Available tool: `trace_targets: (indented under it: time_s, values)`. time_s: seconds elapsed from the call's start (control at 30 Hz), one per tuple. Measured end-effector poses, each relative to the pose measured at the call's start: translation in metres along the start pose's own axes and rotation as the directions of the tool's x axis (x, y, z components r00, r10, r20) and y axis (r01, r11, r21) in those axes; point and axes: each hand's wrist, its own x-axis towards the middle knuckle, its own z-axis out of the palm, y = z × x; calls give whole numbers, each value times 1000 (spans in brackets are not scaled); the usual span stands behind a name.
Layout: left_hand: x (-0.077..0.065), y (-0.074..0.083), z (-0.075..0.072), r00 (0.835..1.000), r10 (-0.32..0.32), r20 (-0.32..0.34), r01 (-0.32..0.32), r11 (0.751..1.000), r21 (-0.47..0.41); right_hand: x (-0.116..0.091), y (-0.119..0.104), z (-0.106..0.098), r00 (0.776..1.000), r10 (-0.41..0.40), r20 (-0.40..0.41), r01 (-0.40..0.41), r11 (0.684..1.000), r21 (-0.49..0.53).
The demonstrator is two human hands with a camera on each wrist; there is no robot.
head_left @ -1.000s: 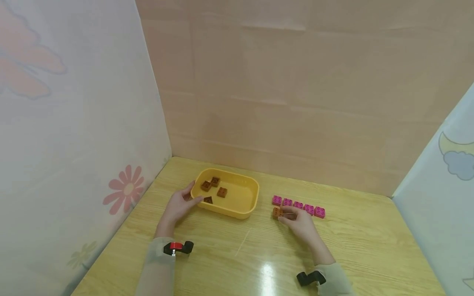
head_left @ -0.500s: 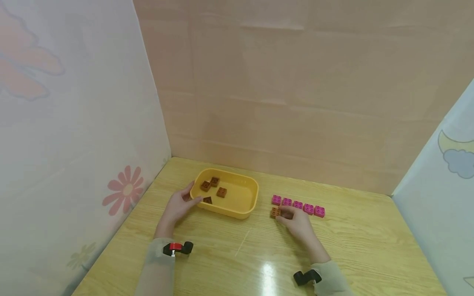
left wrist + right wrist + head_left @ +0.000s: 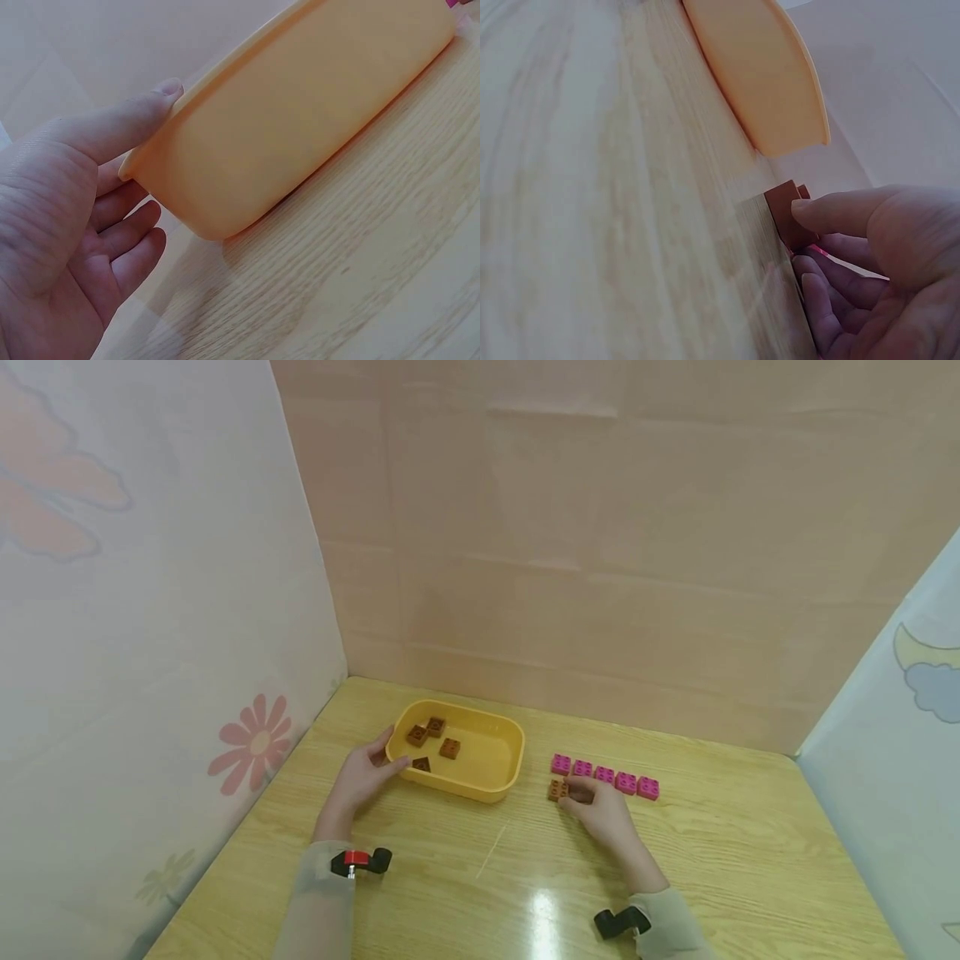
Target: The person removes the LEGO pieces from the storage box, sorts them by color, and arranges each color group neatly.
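My right hand (image 3: 603, 810) pinches a brown toy building brick (image 3: 558, 790), studs up, between thumb and fingers. In the right wrist view, that brick (image 3: 785, 215) sits right at the tabletop, with the thumb on its side. Just behind it runs a row of several pink building bricks (image 3: 627, 782), partly covered by the fingers. My left hand (image 3: 363, 777) grips the left end of a yellow tray (image 3: 513, 760), and the left wrist view has its thumb over the rim (image 3: 201, 88). Several brown bricks (image 3: 450, 748) lie loose in the tray's left half, some with their hollow undersides up.
A light wood-grain table (image 3: 450, 868) carries everything. Behind it rises a plain beige cloth wall (image 3: 600, 568), with a flower-patterned panel (image 3: 172, 635) on the left and a moon-and-cloud panel (image 3: 892, 760) on the right.
My right hand has shifted slightly left with the brown brick, to in front of the row's left end, and has stayed there for the last half second. Left hand and tray hold still.
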Motion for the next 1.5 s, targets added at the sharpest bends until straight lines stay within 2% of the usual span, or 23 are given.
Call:
trace_targets:
  time_s: [0.23, 0.83, 1.2, 1.5]
  values:
    - [2, 0, 0, 1000, -17, -11, 17, 1000, 18, 1, 1, 0, 1000, 1, -3, -1, 1000, 12]
    - [5, 0, 0, 1000, 3, -5, -3, 1000, 6, 3, -2, 1, 1000, 14, -11, -14, 1000, 16]
    - [-3, -7, 2, 1000, -3, 8, 3, 1000, -26, -9, 1, 3, 998, 61, 29, -64, 995, 81]
    - [-2, -2, 0, 1000, -16, -10, 16, 1000, 25, -3, -1, -2, 1000, 24, 19, -26, 996, 83]
